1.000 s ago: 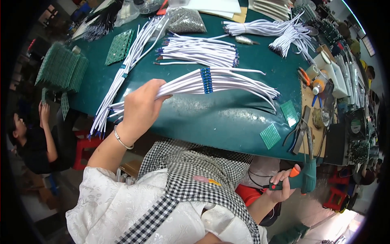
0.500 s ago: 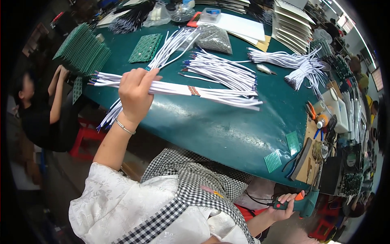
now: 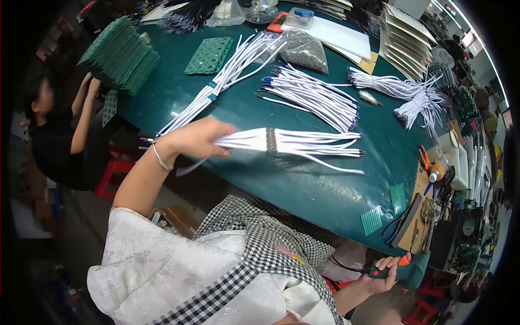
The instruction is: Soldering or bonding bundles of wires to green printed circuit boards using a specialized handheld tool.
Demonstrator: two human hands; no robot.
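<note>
Head view shows a bundle of white wires above the near part of the green bench, extending from the left grip toward the right. One narrow strip crosses these wires, near this grip. Its fingers are closed around the wires. The right grip, at near right, is closed around a green tool.
</note>
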